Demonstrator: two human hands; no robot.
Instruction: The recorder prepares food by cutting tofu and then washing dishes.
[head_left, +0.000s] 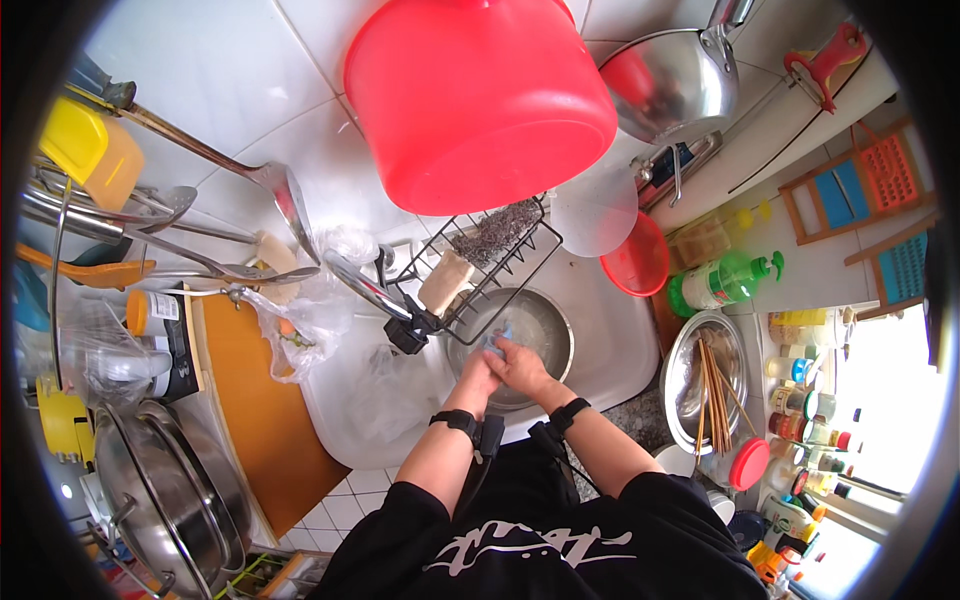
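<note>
Over a round metal basin (557,340) in the white sink, my left hand (481,371) and my right hand (522,364) press together with fingers closed. A small light-blue thing (499,338), perhaps a cloth, pokes out between them; its kind is too blurred to make out. Water seems to lie in the basin. Just beyond my hands a black wire rack (548,240) hangs over the sink, holding a tan block (446,284) like a bar of soap or sponge and a dark steel-wool scrubber (497,232). The faucet (366,284) reaches in from the left.
A large red bucket-like container (480,110) hangs above the rack, with a steel saucepan (672,85) beside it. Right: a green bottle (725,283), a metal bowl (690,350) with chopsticks, and jars. Left: a brown board (245,385), hanging ladles, and large lids (150,480).
</note>
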